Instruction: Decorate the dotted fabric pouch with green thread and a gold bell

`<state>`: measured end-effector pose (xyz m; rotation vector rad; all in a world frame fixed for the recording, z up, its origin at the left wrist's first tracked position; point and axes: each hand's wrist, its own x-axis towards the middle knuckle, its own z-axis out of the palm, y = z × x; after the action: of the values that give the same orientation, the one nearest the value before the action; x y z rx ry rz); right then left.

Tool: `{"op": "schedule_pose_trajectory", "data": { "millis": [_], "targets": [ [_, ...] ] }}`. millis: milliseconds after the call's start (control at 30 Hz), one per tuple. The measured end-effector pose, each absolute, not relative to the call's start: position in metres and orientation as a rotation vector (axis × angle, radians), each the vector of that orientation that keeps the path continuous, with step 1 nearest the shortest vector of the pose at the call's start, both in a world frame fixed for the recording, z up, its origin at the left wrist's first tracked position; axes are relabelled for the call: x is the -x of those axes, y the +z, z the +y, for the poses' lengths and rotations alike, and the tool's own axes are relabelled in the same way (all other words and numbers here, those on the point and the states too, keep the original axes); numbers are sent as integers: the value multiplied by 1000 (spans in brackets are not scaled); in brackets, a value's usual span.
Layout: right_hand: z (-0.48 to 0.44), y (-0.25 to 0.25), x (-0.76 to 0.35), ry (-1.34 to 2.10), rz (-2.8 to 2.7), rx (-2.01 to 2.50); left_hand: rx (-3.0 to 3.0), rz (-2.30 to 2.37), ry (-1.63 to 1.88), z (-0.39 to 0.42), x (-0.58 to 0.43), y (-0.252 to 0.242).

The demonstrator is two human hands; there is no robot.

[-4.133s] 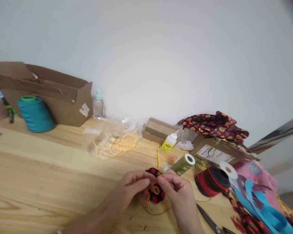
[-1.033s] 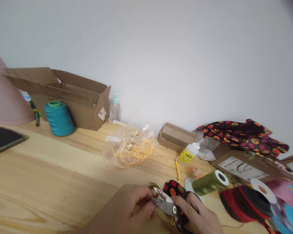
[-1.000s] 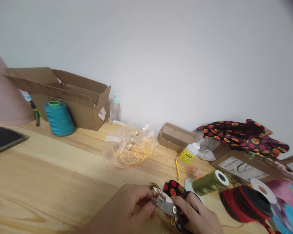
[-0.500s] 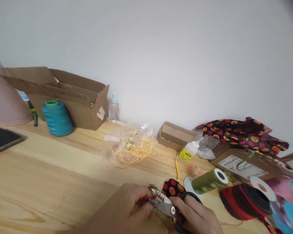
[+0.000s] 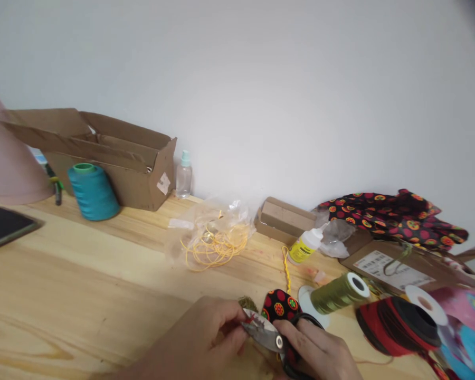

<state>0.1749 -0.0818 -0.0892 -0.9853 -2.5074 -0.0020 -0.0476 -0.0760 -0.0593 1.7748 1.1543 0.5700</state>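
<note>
My right hand (image 5: 320, 351) grips a pair of scissors (image 5: 266, 333) by the black handles, blades pointing left and nearly together. My left hand (image 5: 206, 343) pinches a bit of red thread at the blade tips, fingers closed. Just behind the blades lies a small stuffed piece of black fabric with red and orange dots (image 5: 280, 306), with a yellow braided cord (image 5: 287, 269) running up from it. A tuft of olive fibre (image 5: 247, 303) sits beside my left fingers.
An olive thread spool (image 5: 336, 294), a red ribbon roll (image 5: 396, 324), a glue bottle (image 5: 304, 246), yellow cord in a plastic bag (image 5: 214, 243), cardboard boxes (image 5: 114, 158), a teal thread cone (image 5: 92, 191), a clear bottle (image 5: 183, 175), a phone (image 5: 3, 224) and dotted fabric (image 5: 396, 214) lie on the wooden table (image 5: 83, 285).
Four seconds ago both hands held the dotted piece with no scissors. Since a second ago the scissors and hands have sunk slightly and the blades have come closer on the thread.
</note>
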Motion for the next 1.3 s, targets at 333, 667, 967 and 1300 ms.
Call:
{"op": "schedule_pose_trajectory", "data": {
  "millis": [333, 667, 967, 1300],
  "targets": [
    [-82, -89, -173, 185, -2485, 1006, -1800, 1153, 570, -76, 48, -65],
    [-80, -83, -172, 325, -2507, 990, -1820, 1158, 574, -77, 49, -64],
    [-82, -90, -173, 325, -2416, 1013, -1696, 1155, 579, -76, 48, -66],
    [-90, -66, -195, 371, -2348, 1109, -1564, 1131, 654, -70, 50, -70]
  ]
}}
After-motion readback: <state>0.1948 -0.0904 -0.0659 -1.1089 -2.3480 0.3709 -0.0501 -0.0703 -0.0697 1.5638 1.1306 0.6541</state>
